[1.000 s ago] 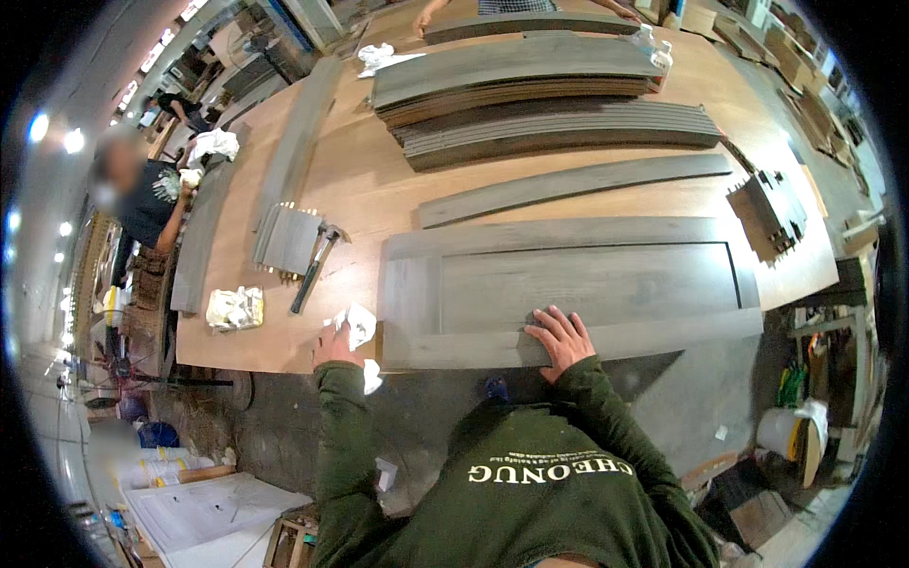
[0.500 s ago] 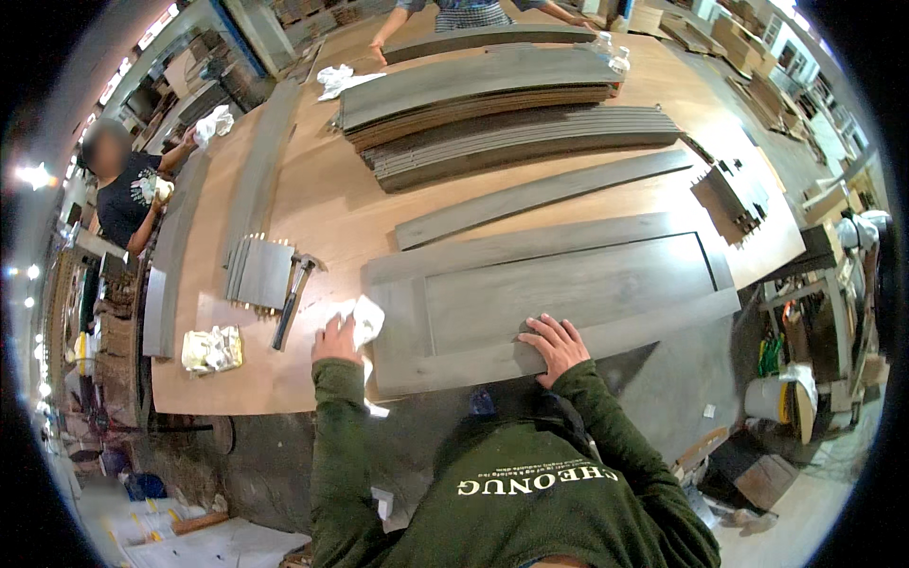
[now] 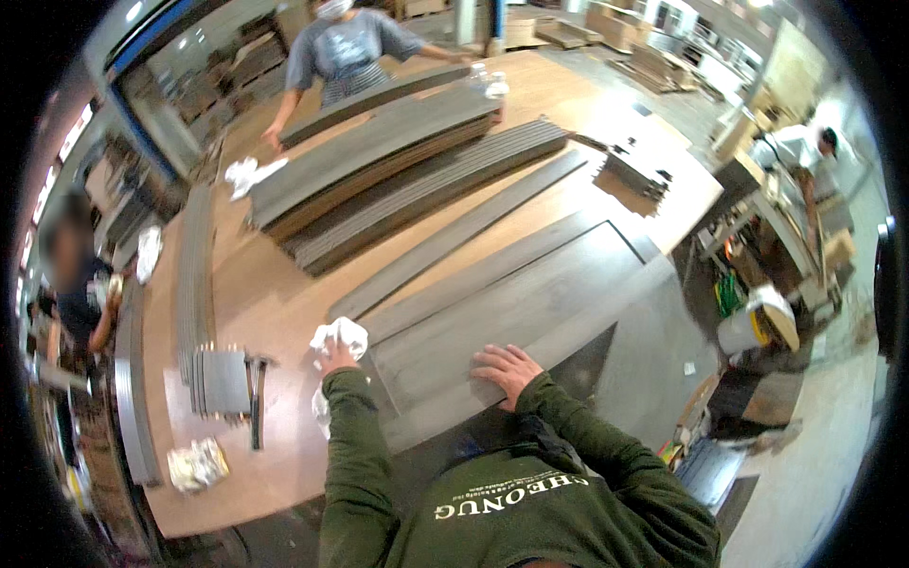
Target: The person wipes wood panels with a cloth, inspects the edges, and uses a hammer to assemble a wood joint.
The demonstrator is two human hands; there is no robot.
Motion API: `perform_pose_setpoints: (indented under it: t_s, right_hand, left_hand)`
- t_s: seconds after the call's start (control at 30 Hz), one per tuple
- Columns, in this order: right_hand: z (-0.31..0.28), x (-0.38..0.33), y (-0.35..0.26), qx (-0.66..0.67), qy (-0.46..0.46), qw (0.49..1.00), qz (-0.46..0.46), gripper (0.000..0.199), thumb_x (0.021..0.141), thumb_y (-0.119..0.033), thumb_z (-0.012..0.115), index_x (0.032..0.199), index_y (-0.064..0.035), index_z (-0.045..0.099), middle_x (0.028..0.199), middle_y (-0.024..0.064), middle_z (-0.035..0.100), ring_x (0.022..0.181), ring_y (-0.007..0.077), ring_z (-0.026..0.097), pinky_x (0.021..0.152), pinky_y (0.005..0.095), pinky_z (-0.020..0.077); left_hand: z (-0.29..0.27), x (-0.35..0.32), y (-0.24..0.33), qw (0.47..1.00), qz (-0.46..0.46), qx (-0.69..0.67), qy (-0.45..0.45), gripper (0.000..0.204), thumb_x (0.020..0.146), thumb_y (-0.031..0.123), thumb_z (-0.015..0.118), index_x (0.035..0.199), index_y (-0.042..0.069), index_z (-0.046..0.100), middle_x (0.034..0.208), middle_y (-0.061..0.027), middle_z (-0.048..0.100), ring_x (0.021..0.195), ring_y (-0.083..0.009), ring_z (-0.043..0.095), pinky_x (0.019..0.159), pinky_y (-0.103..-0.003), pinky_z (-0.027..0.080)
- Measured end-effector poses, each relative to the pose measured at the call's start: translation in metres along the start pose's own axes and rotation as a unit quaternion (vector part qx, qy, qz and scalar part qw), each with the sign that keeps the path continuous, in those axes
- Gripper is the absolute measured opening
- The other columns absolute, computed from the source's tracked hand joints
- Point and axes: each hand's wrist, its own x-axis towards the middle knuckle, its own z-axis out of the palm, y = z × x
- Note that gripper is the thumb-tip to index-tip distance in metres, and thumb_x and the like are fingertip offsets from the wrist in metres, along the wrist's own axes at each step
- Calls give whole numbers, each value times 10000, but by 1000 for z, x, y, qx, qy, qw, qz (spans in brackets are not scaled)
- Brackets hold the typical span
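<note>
One head-worn fisheye view looks steeply down from above the person's chest, close over the workbench [image 3: 275, 312], bending its edges.

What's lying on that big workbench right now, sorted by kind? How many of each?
Large grey door panel under the right hand: 1
Stacks of long grey boards: 2
Single long grey strip: 1
White rags, counting the one in the left hand: 3
Clear bottles: 2
Stack of small grey pieces: 1
Total: 10

A workshop with a grey concrete floor [image 3: 814, 445]; bright windows [image 3: 59, 170] at left; stacked timber [image 3: 620, 17] behind.
</note>
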Motion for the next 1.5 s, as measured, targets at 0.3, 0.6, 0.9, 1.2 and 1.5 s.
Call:
perform_pose_setpoints:
  t_s: [0.3,0.6,0.9,1.2,1.5]
  right_hand:
    - [23,-21,13,46,55,997,-13,830,503,-211,779,1246,-218,408,1367,31,326,1293,241,254,1056,445,231]
    - [34,-23,32,63,135,987,-54,857,451,-194,788,1222,-182,414,1315,71,361,1275,274,264,1029,462,253]
    - [14,-80,156,6,154,987,34,966,405,-279,801,1265,-237,362,1354,45,316,1304,255,218,1046,508,191]
    - [-38,-159,333,-18,253,962,105,514,698,-195,585,1192,-232,450,1289,39,405,1244,222,329,989,448,295]
    - [-179,-153,323,57,66,996,-20,387,672,-98,573,1052,-164,574,1063,63,554,1014,225,518,904,378,401]
  left_hand:
    - [40,-74,-10,964,234,-116,43,611,582,232,652,1156,70,520,1270,-126,452,1136,-262,453,932,-428,346]
    - [-28,127,-98,995,35,78,-47,651,576,308,723,1172,146,517,1212,-139,488,1109,-290,466,937,-413,364]
    - [-24,109,19,943,189,-111,252,491,604,-15,575,1087,72,575,1121,-133,562,1071,-260,510,942,-372,382]
    - [-111,69,210,948,239,-199,64,775,560,177,718,1239,3,387,1206,-215,435,1134,-355,417,975,-393,335]
    - [-160,-92,426,899,407,-163,-3,631,535,143,634,1152,65,526,1103,-239,539,940,-345,569,783,-397,466]
